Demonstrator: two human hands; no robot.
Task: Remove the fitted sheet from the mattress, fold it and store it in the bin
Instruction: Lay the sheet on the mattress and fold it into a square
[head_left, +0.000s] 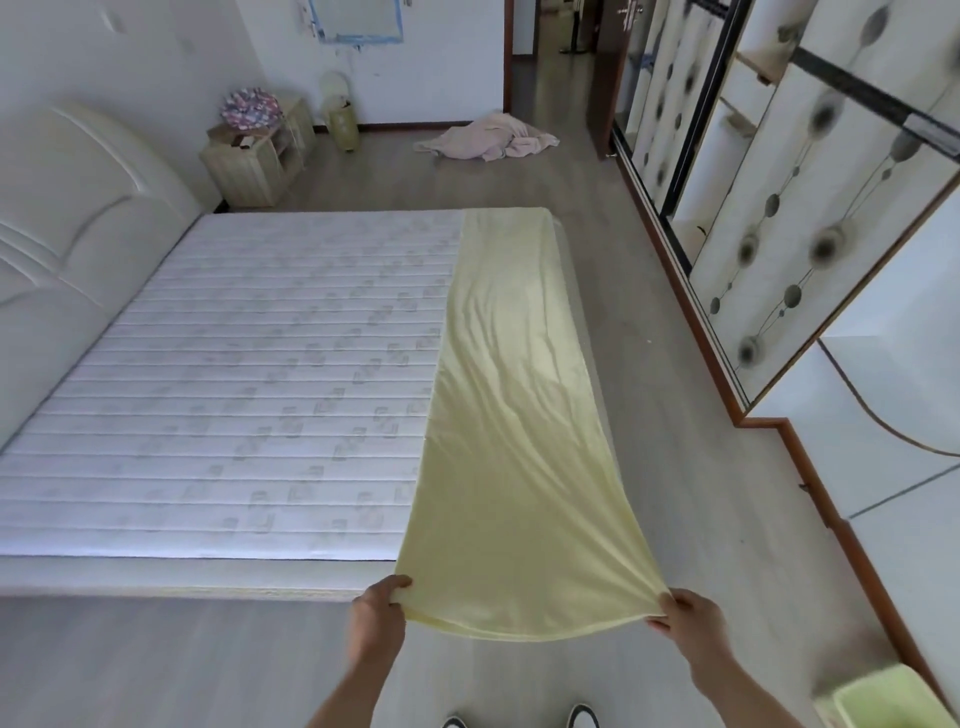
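Note:
The pale yellow fitted sheet (511, 415) lies as a long folded strip along the right side of the white quilted mattress (249, 374). Its near end hangs off the mattress edge and is stretched between my hands. My left hand (376, 613) pinches the near left corner, and my right hand (688, 621) pinches the near right corner. A light green bin (883, 701) stands on the floor at the bottom right, only partly in frame.
A padded white headboard (67, 249) runs along the left. A wooden nightstand (254, 156), a small green basket (344, 124) and a pink cloth heap (488, 137) are at the far wall. Patterned wardrobe doors (779, 208) line the right side. My shoes (519, 719) show below.

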